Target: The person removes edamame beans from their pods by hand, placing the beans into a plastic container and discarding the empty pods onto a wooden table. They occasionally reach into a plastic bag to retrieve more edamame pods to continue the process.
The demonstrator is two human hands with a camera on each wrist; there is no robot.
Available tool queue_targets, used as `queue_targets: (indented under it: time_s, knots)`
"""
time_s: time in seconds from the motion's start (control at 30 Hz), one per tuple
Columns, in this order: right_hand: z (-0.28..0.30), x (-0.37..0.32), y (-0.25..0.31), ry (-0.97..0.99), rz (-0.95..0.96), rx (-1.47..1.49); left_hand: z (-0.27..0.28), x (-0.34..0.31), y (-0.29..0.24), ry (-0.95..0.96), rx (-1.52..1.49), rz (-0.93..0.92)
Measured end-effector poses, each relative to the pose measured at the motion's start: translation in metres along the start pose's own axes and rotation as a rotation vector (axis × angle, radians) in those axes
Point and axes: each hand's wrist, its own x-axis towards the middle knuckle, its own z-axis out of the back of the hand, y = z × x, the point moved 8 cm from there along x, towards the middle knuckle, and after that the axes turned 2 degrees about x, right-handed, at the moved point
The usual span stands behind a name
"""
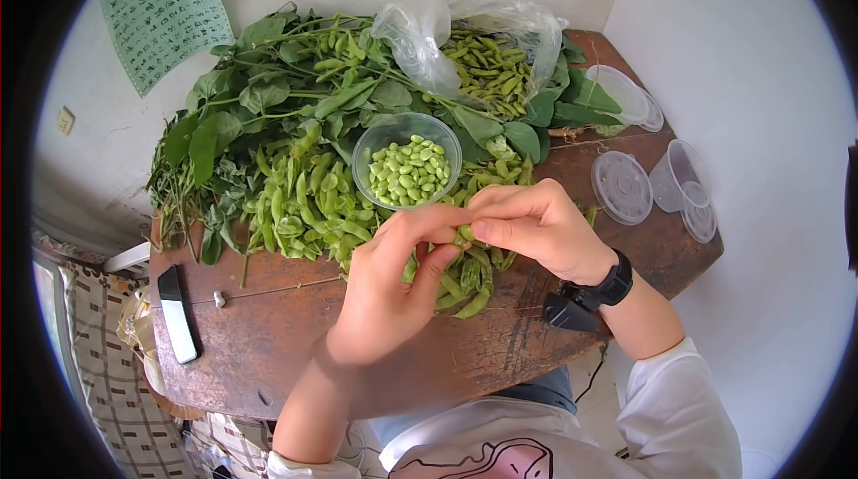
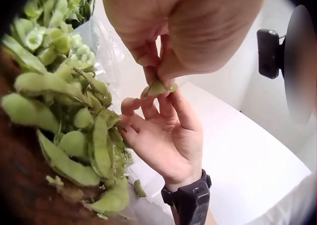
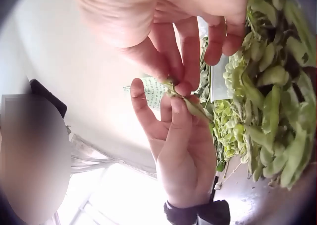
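At the left edge of the wooden table lies a phone. Leafy stalks and a heap of pods fill the rear. At centre stands a clear bowl of shelled beans. Just in front of it, above the table, the left hand and right hand meet on one pod, each pinching it between thumb and fingertips. Assessed step: opening this pod. Whether its seam has split cannot be told, since fingers cover it. The next move calls for pressure along the seam, with the beans directed into the bowl. At far right sit empty tubs and lids, well apart.
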Motion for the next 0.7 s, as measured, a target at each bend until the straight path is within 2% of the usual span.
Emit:
queue_targets:
  time_s: [0.07, 0.2, 0.27, 0.3, 0.37, 0.6, 0.67, 0.7]
  knots:
    - [0.000, 0.000, 0.001, -0.026, 0.020, -0.018, 0.003, 0.001, 0.000, -0.098, -0.016, 0.009]
    - [-0.001, 0.001, 0.003, -0.054, 0.122, -0.074, 0.004, 0.001, 0.002, -0.101, -0.034, -0.004]
    - [-0.006, -0.006, 0.029, -0.110, 0.511, -0.428, 0.005, -0.001, 0.007, -0.111, -0.009, 0.085]
    - [-0.006, -0.006, 0.030, -0.110, 0.510, -0.427, 0.005, -0.001, 0.007, -0.111, -0.008, 0.087]
    - [-0.010, -0.012, 0.039, -0.153, 0.633, -0.638, 0.008, -0.001, 0.013, -0.159, -0.128, 0.154]
    - [-0.011, -0.014, 0.035, -0.206, 0.539, -0.600, 0.007, -0.001, 0.013, -0.113, -0.039, 0.216]
    - [-0.009, -0.012, 0.030, -0.200, 0.505, -0.551, 0.011, 0.001, 0.000, -0.168, 0.175, 0.079]
    - [-0.009, -0.012, 0.029, -0.203, 0.504, -0.551, 0.010, 0.002, 0.001, -0.166, 0.174, 0.079]
